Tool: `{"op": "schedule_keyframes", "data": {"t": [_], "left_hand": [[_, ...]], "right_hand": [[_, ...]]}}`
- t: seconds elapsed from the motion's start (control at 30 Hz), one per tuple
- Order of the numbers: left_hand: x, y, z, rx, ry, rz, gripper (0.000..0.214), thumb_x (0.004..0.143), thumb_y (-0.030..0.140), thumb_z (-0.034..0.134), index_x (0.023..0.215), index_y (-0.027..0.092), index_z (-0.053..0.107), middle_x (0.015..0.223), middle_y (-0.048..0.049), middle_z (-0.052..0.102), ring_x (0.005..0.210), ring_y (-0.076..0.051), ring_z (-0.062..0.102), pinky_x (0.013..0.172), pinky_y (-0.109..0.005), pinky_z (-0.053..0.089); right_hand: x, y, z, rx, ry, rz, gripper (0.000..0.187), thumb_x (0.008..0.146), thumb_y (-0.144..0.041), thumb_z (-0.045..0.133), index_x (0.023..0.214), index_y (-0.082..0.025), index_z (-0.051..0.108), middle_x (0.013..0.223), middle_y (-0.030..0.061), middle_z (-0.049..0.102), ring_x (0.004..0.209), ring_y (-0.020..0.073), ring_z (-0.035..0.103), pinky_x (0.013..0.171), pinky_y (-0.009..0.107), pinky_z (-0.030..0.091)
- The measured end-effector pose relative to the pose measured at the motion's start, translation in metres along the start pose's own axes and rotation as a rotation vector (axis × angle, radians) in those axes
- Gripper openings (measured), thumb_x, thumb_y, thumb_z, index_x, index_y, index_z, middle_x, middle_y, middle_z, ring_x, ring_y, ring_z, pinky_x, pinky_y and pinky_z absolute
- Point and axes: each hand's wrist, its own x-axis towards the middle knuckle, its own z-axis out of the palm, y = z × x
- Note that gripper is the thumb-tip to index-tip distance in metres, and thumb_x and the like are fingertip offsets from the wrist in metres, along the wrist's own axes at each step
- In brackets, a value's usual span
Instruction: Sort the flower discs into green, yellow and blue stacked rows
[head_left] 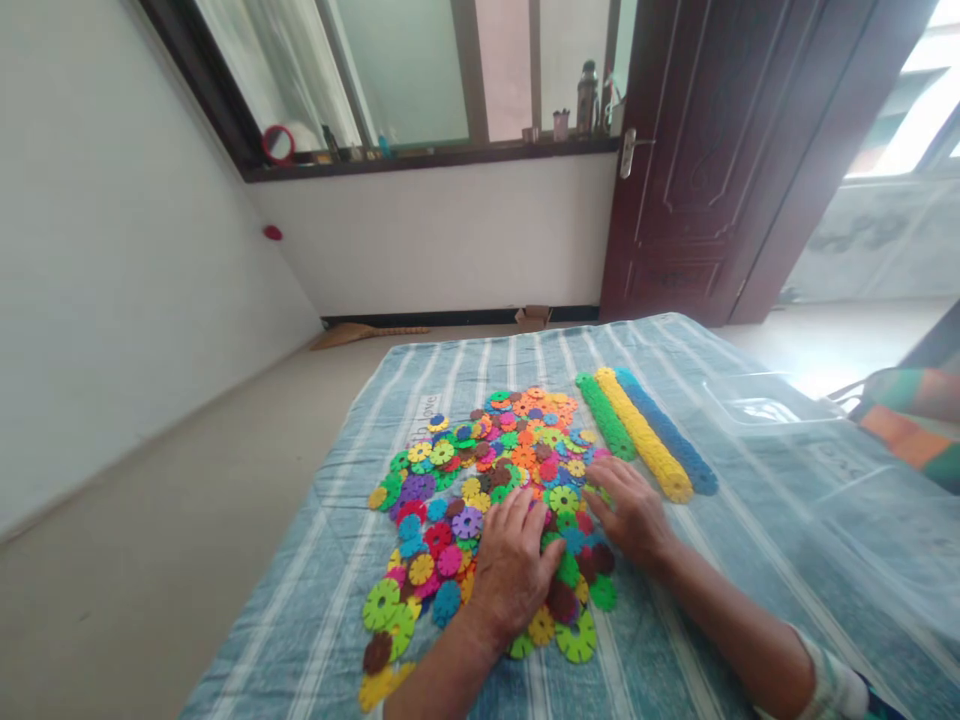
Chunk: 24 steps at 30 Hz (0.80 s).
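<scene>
A loose heap of colourful plastic snowflake discs (437, 540) lies spread over the striped cloth. My left hand (514, 560) rests on the near middle of the heap, its fingers stretched forward over the discs and the thumb apart. At the heap's right edge, my right hand (628, 510) touches the discs with its fingers extended; what lies under its fingertips is partly hidden. Three long rows of discs sit beyond the right hand: a green row (606, 418), a yellow row (643, 436) and a blue row (667, 432).
Blue-and-white striped cloth (300, 600) covers the table. On the right are a clear plastic box (765, 415) and another clear plastic piece (885, 540). An orange-and-green cloth (907, 435) shows at the right edge. Beyond are a dark red door (690, 190) and a windowsill (450, 157) with small items.
</scene>
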Motion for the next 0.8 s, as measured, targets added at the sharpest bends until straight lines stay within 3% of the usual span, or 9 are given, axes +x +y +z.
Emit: {"op": "schedule_keyframes", "data": {"t": [0.13,0.37,0.6,0.8], "left_hand": [[-0.001,-0.002,0.005,0.025,0.026,0.014,0.032,0.083,0.028,0.065,0.114,0.019,0.063,0.127,-0.0135,0.065,0.123,-0.032,0.057,0.103,-0.055,0.049],[-0.001,-0.003,0.007,0.044,0.035,0.040,0.029,0.085,0.027,0.063,0.112,0.018,0.064,0.128,-0.0134,0.065,0.123,-0.031,0.057,0.103,-0.054,0.049],[0.002,-0.005,0.002,0.046,0.015,0.052,0.030,0.082,0.023,0.066,0.112,0.018,0.065,0.123,-0.0131,0.068,0.118,-0.031,0.060,0.100,-0.052,0.051],[0.019,-0.006,-0.020,0.013,-0.073,0.039,0.011,0.085,0.022,0.061,0.094,0.020,0.067,0.105,-0.0087,0.073,0.101,-0.026,0.067,0.090,-0.045,0.054]], "right_hand": [[-0.004,0.002,0.009,-0.017,-0.092,0.126,0.027,0.089,-0.029,0.057,0.112,-0.019,0.066,0.115,0.0147,0.067,0.116,0.0323,0.058,0.099,0.051,0.049],[-0.002,-0.009,0.010,0.341,-0.216,0.111,0.030,0.094,-0.028,0.050,0.121,-0.021,0.061,0.128,0.0113,0.062,0.121,0.0231,0.056,0.105,0.041,0.046],[0.006,-0.009,0.005,0.315,-0.149,0.191,0.016,0.092,-0.028,0.053,0.097,-0.021,0.065,0.095,0.0060,0.067,0.092,0.0208,0.059,0.086,0.034,0.049],[0.010,-0.009,0.008,0.350,-0.125,0.288,0.022,0.093,-0.031,0.049,0.083,-0.020,0.066,0.082,0.0032,0.067,0.080,0.0177,0.059,0.076,0.028,0.045]]}}
